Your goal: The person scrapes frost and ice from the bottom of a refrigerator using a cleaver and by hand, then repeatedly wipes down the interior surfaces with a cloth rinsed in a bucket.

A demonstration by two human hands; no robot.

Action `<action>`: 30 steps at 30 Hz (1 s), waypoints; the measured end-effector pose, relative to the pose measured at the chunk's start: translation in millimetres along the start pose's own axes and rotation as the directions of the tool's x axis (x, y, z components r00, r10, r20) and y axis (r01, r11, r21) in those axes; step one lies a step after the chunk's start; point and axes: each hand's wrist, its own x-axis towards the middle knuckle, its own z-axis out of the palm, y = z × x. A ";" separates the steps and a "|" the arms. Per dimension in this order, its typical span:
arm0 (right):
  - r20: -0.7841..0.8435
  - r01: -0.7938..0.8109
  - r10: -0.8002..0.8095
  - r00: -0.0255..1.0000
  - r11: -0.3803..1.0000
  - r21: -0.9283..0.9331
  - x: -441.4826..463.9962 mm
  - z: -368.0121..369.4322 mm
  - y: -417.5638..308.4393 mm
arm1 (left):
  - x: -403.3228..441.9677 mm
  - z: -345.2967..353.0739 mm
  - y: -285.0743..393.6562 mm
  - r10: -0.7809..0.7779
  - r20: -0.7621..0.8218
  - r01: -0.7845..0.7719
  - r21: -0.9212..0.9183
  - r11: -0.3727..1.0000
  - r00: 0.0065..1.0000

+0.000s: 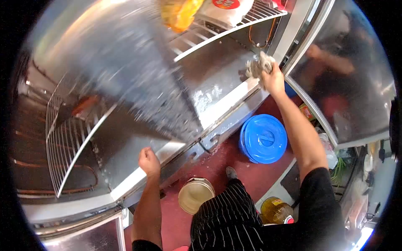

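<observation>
My right hand (274, 78) is closed around a crumpled, greyish-white rag (260, 67). It is at the right end of the front sill (228, 99) of a steel refrigerator cabinet. Wet whitish patches (207, 97) show on the cabinet floor to the left of the rag. My left hand (149, 161) is curled into a fist over the sill of the left compartment, with nothing visible in it. Whether the fist touches the metal, I cannot tell. Between the two compartments stands a wide steel centre panel (138, 71), blurred and wet-looking.
Wire racks (73, 154) hang in both compartments; bags (224, 10) lie on the right one. An open door (343, 75) bounds the right side. On the red floor are a lidded blue bucket (264, 139), a cream bucket (196, 196) and a jug of yellow oil (276, 209).
</observation>
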 end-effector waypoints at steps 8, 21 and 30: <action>0.304 0.178 -0.029 0.952 0.863 -0.474 95.4 101.3 83.9 | 0.5 10.7 16.5 -0.091 -0.032 0.096 0.395 0.914 0.995; 0.254 0.479 -0.493 0.832 0.870 0.119 -40.9 205.6 -67.7 | -4.2 6.7 8.5 -0.103 0.191 -0.065 0.707 0.704 0.976; 0.485 -0.108 -0.380 0.788 0.690 0.716 -10.8 176.6 -116.0 | -2.9 8.1 25.3 -0.199 0.087 0.105 0.613 0.783 0.976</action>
